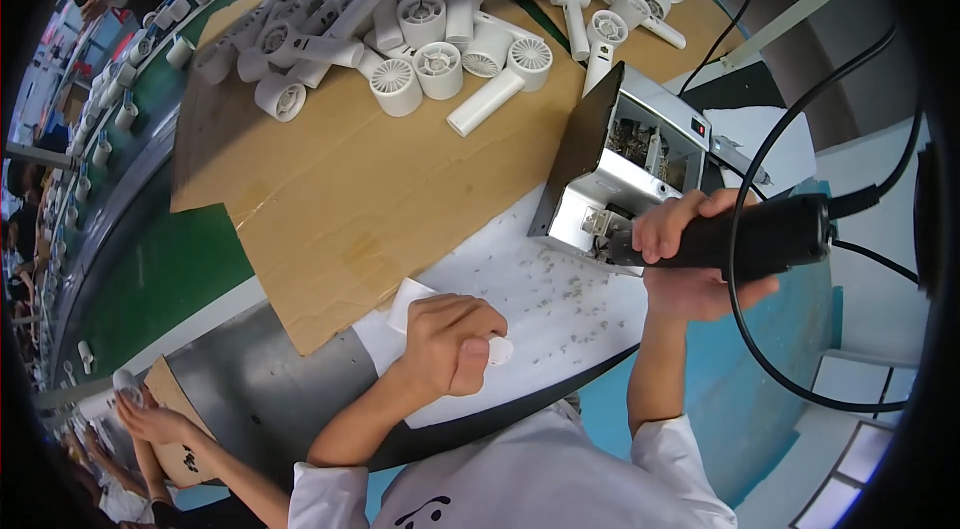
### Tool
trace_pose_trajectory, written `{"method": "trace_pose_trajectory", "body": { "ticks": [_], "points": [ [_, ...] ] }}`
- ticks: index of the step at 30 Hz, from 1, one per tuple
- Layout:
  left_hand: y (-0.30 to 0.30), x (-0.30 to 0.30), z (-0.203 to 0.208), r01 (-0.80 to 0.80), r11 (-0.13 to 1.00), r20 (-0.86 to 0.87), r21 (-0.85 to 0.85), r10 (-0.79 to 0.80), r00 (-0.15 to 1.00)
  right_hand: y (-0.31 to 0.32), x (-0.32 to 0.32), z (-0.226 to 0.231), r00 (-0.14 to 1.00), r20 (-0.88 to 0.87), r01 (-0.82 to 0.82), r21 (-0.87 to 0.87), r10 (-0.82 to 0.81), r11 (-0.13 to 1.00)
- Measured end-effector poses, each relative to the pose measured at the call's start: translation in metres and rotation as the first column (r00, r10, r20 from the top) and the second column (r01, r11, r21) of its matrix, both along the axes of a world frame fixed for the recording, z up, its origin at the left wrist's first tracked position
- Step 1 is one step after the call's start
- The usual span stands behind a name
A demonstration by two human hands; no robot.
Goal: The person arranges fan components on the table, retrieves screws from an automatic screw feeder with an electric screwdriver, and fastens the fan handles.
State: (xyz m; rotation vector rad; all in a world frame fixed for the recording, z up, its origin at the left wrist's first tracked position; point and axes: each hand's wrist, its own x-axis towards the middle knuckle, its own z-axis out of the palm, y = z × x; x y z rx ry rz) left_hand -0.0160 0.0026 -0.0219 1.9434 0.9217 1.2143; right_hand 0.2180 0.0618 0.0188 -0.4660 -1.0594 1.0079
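My left hand [450, 342] is closed around a white handheld fan [407, 305], above white paper. Only two parts of the fan stick out past my fingers; the rest is hidden in my grip. With my right hand [690, 247] I hold a black electric screwdriver [770, 234] sideways. Its front end is at the pick-up slot of a metal screw feeder [572, 214], where the tip is hard to make out. Loose screws lie inside the feeder's open top.
Many white handheld fans [437, 69] are piled on brown cardboard [350, 189]. The screwdriver's black cable [745, 319] loops at the right. Small screws [575, 304] are scattered over the white paper [530, 274]. At left runs a green conveyor [150, 264]; a co-worker's hands [160, 426] are at lower left.
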Motion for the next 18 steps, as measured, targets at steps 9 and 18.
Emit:
{"method": "trace_pose_trajectory", "body": {
  "ticks": [9, 18],
  "points": [
    [-0.002, 0.001, 0.004, -0.068, 0.997, 0.032, -0.033, 0.069, 0.997, -0.002, -0.009, -0.005, 0.991, 0.099, 0.084, 0.017, -0.085, 0.996],
    [-0.005, -0.002, 0.004, -0.122, 0.990, 0.077, -0.071, 0.127, 0.989, -0.018, -0.010, 0.013, 0.947, -0.219, -0.251, -0.043, 0.236, 0.967]
  ]
}}
